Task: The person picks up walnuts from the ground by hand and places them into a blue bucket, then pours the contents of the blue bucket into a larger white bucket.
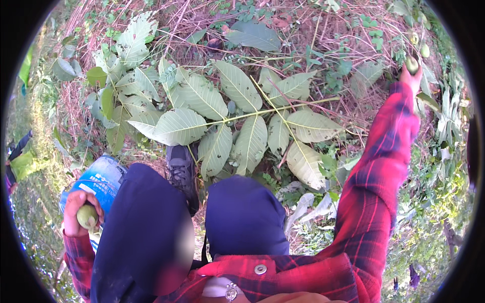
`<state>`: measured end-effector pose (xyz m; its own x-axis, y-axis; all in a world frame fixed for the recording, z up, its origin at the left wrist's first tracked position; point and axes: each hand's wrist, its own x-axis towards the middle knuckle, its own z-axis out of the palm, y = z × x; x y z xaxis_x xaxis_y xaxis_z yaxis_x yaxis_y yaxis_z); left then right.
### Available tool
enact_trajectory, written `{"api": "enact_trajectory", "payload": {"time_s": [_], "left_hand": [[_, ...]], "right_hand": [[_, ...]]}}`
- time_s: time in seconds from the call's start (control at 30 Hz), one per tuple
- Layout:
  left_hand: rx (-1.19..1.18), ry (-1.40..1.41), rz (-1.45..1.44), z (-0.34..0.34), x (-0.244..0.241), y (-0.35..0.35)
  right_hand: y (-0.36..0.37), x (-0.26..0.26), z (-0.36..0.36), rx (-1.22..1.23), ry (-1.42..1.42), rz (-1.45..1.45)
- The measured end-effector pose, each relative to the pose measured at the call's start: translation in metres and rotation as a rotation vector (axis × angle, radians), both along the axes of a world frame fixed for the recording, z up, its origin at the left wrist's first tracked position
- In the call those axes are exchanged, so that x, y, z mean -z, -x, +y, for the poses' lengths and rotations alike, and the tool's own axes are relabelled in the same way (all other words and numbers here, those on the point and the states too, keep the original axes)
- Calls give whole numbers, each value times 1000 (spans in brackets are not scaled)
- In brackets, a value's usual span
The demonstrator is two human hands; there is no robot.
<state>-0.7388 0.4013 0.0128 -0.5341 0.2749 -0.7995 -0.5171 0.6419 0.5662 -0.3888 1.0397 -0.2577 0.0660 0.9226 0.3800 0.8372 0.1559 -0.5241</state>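
My left hand [74, 213] is curled around a green walnut in its husk [87, 217], beside my left knee. Just behind that hand a blue plastic bucket [99, 178], bearing white printed writing, stands partly hidden by my leg. Far out to the upper right, my right hand [410, 80] has its fingers around another green-husked walnut [412, 66] close to the ground. Two more green fruits lie just beyond it, one of them a pale walnut [424, 50].
Large compound walnut leaves [242, 117] spread over dry grass and weeds before me. My dark shoe [181, 166] pokes out under them. A leafy spray [132, 75] lies at upper left. Partly visible people [414, 275] are at the lower right and left rims.
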Motion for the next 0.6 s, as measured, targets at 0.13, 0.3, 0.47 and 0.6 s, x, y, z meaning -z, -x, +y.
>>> {"api": "enact_trajectory", "payload": {"time_s": [0.13,0.3,0.47,0.6], "left_hand": [[-33,-51,105,22,-5,-17],[-300,-150,16,46,5,-55],[-404,-392,-124,28,-3,-89],[-456,-482,145,-21,-47,-105]], "right_hand": [[-17,-38,-89,-128,175,1336],[-12,-97,-229,-985,955,2242],[40,-144,-315,-856,1314,2425],[92,-195,-360,-749,1762,1938]]}}
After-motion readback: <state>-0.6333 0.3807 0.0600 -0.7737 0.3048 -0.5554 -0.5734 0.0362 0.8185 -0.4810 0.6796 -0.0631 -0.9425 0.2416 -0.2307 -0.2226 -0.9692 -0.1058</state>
